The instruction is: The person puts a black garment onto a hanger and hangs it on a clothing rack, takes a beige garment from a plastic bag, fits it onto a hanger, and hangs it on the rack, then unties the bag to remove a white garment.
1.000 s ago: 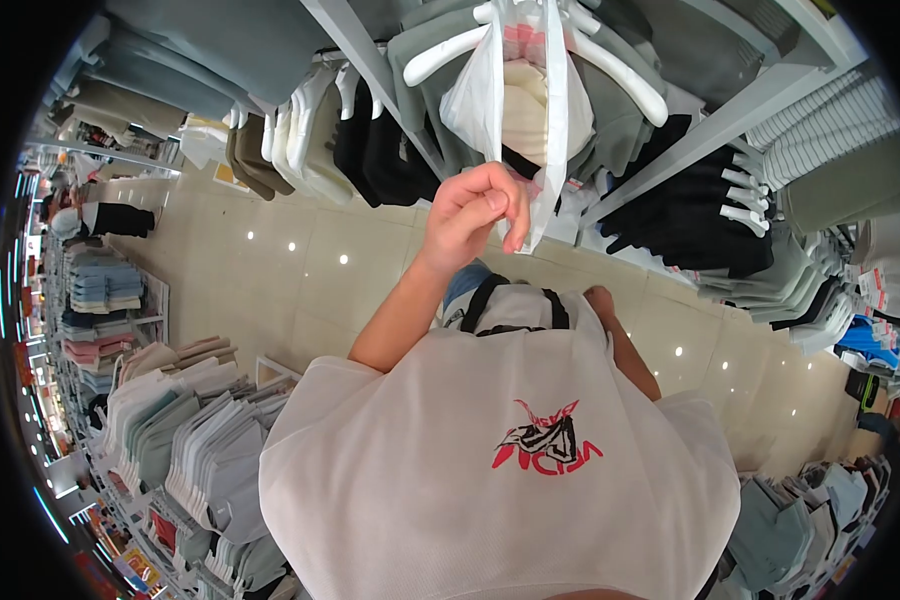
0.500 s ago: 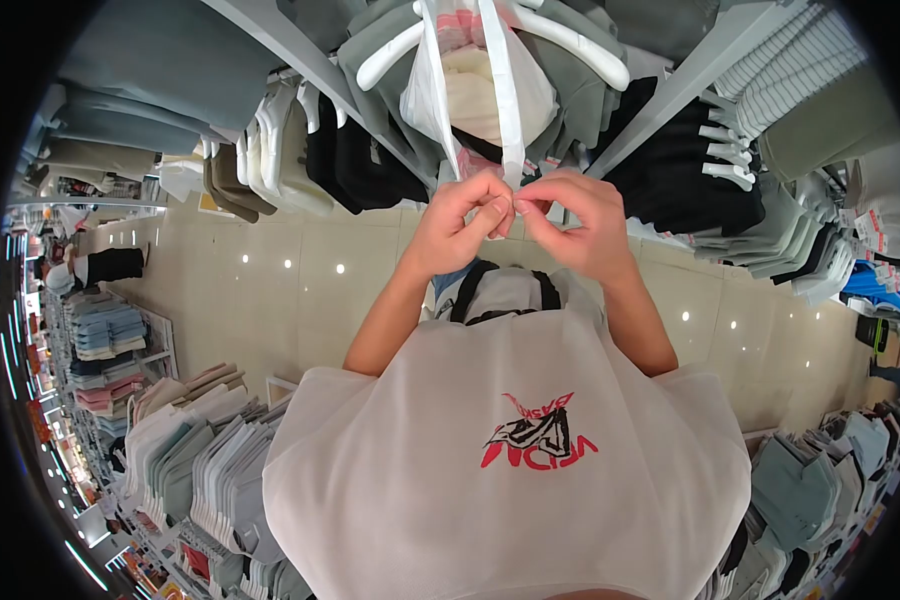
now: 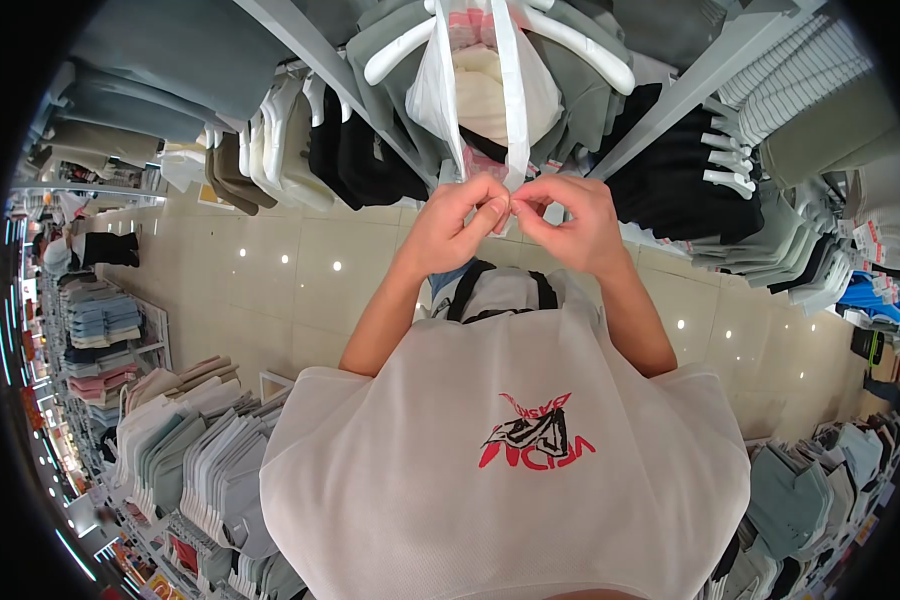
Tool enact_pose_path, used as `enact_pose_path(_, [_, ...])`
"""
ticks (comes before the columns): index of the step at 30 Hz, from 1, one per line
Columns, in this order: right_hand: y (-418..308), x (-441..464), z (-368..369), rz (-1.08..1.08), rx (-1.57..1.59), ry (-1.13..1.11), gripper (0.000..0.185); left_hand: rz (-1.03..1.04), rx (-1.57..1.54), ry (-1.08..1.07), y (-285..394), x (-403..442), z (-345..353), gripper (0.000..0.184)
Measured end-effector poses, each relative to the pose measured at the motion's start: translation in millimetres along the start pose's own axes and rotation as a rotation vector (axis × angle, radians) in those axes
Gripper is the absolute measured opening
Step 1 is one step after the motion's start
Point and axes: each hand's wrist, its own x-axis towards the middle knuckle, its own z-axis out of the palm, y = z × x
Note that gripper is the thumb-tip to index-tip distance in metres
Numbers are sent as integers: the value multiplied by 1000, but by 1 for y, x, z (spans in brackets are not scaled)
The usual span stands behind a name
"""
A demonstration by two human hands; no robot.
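Observation:
My left hand [image 3: 458,222] is closed, its thumb and curled fingers pinched together at chest height. Fingertip to fingertip with it, my right hand [image 3: 570,220] is closed in a pinch too. Between them shows a small whitish bit, too small to name. Two white straps [image 3: 515,100] run down toward my fingers in front of a translucent white plastic bag [image 3: 432,95] holding something cream-coloured. Whether the straps belong to the bag, I cannot tell. Behind it, a white hanger [image 3: 400,52] carries a grey-green garment [image 3: 575,120].
Racks with black garments [image 3: 675,165] and pale garments stand on both sides ahead. Grey metal posts [image 3: 660,105] slant beside the bag. More hanging clothes [image 3: 205,455] are behind me on the left. A person [image 3: 100,249] is far left on the tiled floor [image 3: 270,300].
The view has shifted slightly, so the bag and hanger sit a little lower and to the right. Both hands keep nearly the same pinch.

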Motion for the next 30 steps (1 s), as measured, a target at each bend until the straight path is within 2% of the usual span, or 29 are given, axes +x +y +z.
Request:
enact_pose_path(5, [4, -1, -3, 2, 15, -57, 8, -11, 136, -52, 0, -2, -3, 11])
enact_pose_path(14, [7, 0, -3, -172, -159, -56, 14, 76, 412, -41, 12, 1, -2, 6])
enact_pose_path(30, [12, 0, 2, -225, -214, 5, 15, 128, 460, -5, 8, 2, 1, 6])
